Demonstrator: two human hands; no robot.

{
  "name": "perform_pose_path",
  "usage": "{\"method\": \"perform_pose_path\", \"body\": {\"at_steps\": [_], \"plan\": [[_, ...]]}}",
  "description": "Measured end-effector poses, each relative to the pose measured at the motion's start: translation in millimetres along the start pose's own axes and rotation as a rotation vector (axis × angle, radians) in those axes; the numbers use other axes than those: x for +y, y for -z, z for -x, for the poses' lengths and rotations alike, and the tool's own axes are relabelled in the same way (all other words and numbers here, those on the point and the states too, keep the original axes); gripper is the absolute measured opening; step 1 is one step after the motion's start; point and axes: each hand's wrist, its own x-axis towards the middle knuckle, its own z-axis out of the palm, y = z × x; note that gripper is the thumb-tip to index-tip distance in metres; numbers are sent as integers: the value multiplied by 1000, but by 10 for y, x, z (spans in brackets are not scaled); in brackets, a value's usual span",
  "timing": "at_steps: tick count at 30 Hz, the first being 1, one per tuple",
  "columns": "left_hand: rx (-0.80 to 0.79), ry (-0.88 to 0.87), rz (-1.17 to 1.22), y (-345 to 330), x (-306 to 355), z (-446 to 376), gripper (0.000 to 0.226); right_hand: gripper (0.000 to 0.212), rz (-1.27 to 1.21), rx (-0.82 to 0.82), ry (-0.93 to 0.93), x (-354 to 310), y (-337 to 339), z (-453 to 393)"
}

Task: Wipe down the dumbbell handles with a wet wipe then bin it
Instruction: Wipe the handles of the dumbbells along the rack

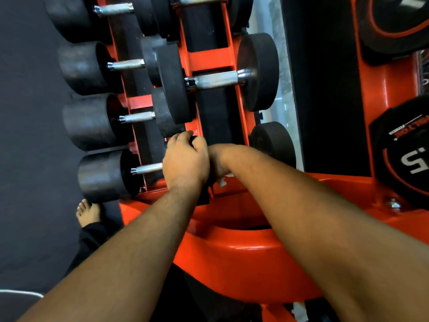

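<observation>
Below me: an orange-red steel dumbbell rack (209,59) is filling the view, tiers stepping away from me.
Lower tier: four black round-headed dumbbells are lying side by side; the nearest lower dumbbell (102,175) is showing only a short piece of its knurled silver handle before my left hand covers it.
Upper tier: a black rubber dumbbell with a knurled chrome handle (218,79) is sitting across the rails, well beyond my hands.
Right side: black hex dumbbells with white lettering (404,147) are resting on the neighbouring orange shelf.
Floor: my bare foot (88,212) is standing on the dark rubber mat (30,112), just beside the rack's base.
Left hand (185,159): my fingers are curling over the black head of the nearest upper dumbbell (274,140), gripping it; this hand is blocking my sight of that dumbbell's handle.
Right hand (217,162): it is pressing up against my left one, mostly hidden behind it, so I cannot tell how its fingers are set.
White wet wipe (223,181): only a small pale scrap is peeking out just under my right hand, between the hand and the orange rail; whether my fingers are pinching it I cannot tell.
</observation>
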Motion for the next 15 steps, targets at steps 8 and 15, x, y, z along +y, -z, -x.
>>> {"method": "perform_pose_path", "body": {"at_steps": [8,15], "plan": [[16,-2,3,-13,-18,-10,44,19,363,586,50,181,-381,195],[7,-13,3,-34,-49,-33,44,17,206,140,34,139,2,93]]}}
